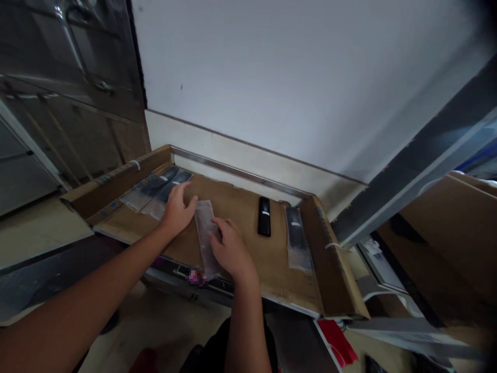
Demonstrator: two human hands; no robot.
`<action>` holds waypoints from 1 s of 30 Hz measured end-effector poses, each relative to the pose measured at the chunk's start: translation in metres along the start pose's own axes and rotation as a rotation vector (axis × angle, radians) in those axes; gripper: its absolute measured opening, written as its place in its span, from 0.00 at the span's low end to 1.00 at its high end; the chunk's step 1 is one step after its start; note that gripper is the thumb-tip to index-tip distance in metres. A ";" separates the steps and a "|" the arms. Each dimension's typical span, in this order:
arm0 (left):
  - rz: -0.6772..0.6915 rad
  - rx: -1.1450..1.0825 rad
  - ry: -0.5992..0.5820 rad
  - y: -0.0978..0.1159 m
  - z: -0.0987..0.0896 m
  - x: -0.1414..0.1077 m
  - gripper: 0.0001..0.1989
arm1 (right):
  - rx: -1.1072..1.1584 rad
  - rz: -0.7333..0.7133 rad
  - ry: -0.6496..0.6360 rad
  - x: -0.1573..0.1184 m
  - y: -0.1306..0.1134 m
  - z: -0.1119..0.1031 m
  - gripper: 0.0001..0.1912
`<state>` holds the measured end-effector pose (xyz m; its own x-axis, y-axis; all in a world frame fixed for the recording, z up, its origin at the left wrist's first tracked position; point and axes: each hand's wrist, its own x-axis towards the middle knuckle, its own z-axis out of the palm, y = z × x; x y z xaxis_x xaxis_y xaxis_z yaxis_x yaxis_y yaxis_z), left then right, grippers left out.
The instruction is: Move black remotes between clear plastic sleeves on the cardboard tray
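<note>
A clear plastic sleeve (205, 228) lies on the cardboard-lined tray (240, 207), its lower end reaching the front edge. My right hand (230, 244) is over the sleeve's right side, thumb and index finger apart. Just left of the sleeve's top is my left hand (179, 208), fingers spread, near the bagged dark items (165, 194) on the tray's left. Nothing shows in its grasp. To the right of my right hand lies a bare black device (264, 217) with a white label. Farther right is another dark item in a clear sleeve (297, 238).
Cardboard walls (334, 259) edge the tray at both sides. Behind it rises a white wall (252, 77), with a metal door handle (77, 52) at upper left. Open cardboard boxes (450, 233) stand at right, and a red object (337, 342) lies below the tray.
</note>
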<state>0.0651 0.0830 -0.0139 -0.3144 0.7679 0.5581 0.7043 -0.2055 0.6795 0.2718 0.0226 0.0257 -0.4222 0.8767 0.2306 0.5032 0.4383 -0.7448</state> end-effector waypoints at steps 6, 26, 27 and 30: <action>0.235 0.287 -0.547 0.007 0.006 -0.008 0.26 | 0.026 0.008 0.093 0.009 0.016 -0.004 0.15; 0.226 0.497 -0.656 0.013 0.011 -0.006 0.40 | 0.687 0.074 0.129 -0.005 -0.002 -0.023 0.13; 0.228 0.497 -0.658 0.013 0.011 -0.006 0.40 | 0.789 0.116 0.067 0.000 0.001 -0.016 0.13; 0.233 0.497 -0.640 0.013 0.012 -0.006 0.41 | 0.885 0.350 -0.105 0.006 0.012 -0.002 0.13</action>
<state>0.0834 0.0828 -0.0142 0.1898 0.9655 0.1784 0.9519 -0.2255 0.2077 0.2770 0.0342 0.0196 -0.4432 0.8883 -0.1204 -0.1205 -0.1921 -0.9739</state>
